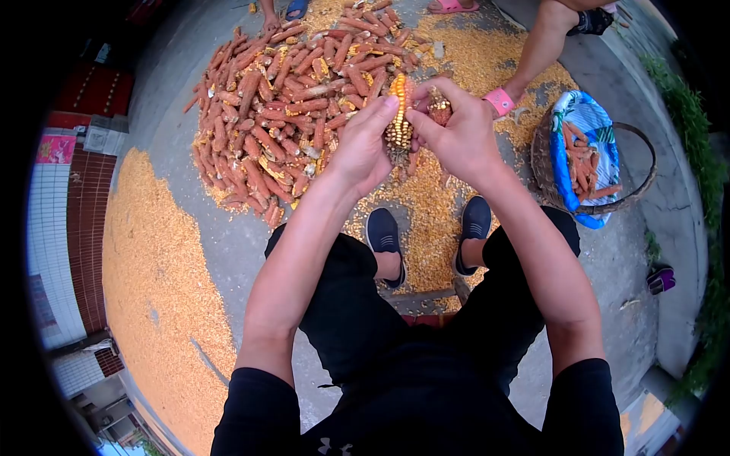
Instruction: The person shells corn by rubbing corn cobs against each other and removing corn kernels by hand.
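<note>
My left hand (pixel 368 146) is closed around an ear of corn (pixel 399 114) that stands roughly upright, its yellow kernels still on the side facing me and a bare reddish part along its right edge. Close against it, my right hand (pixel 460 129) grips a mostly bare corn cob (pixel 439 108) with a few kernels on it. The right thumb touches the ear. Beyond my hands lies a large heap of reddish stripped cobs (pixel 285 106), some with kernels left. Loose kernels (pixel 422 216) cover the ground below, between my shoes.
On the right stands a wicker basket (pixel 544 159) with a blue patterned liner and several cobs inside. A wide spread of kernels (pixel 160 258) lies at left. Another person's leg (pixel 541 45) in a pink sandal is at upper right; a person's hand (pixel 271 23) reaches the heap's far side.
</note>
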Available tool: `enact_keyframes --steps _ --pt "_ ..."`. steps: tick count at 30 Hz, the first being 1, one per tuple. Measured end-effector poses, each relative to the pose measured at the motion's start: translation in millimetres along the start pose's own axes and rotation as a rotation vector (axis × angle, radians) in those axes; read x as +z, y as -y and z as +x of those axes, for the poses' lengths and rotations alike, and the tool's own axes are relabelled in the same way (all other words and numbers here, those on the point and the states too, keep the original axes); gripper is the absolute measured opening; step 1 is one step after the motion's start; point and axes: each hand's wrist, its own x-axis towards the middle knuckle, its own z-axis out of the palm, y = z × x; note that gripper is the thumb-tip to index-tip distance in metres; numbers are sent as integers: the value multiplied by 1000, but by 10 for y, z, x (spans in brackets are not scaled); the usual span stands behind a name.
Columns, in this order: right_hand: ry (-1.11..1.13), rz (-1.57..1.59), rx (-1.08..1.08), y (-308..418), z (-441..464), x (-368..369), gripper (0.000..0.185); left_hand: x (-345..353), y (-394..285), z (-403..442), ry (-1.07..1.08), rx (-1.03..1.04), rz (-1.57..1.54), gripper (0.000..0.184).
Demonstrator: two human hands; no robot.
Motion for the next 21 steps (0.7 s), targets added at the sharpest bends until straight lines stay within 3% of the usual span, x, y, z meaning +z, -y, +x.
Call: enact_keyframes --steps 2,5,8,11,16,19,21 --pt "-6 -140 -153 -102 -4 21 19 19 15 -9 -45 8 2 36" --pt "-8 -205 -205 -95 7 30 15 35 19 2 -81 -1 15 34" --pt "61 -85 -83 44 1 30 10 16 -7 -22 -39 -66 -4 32" --pt "68 -18 -7 4 49 28 21 -10 -15 -36 -8 -143 -9 33" --pt "168 52 106 105 53 -46 23 -22 -8 -28 10 -182 -15 35" --pt "197 -14 60 76 28 -145 24 -128 -31 16 241 -162 -226 34" --pt "187 23 94 71 48 -158 23 -113 -43 32 126 -98 -138 33"
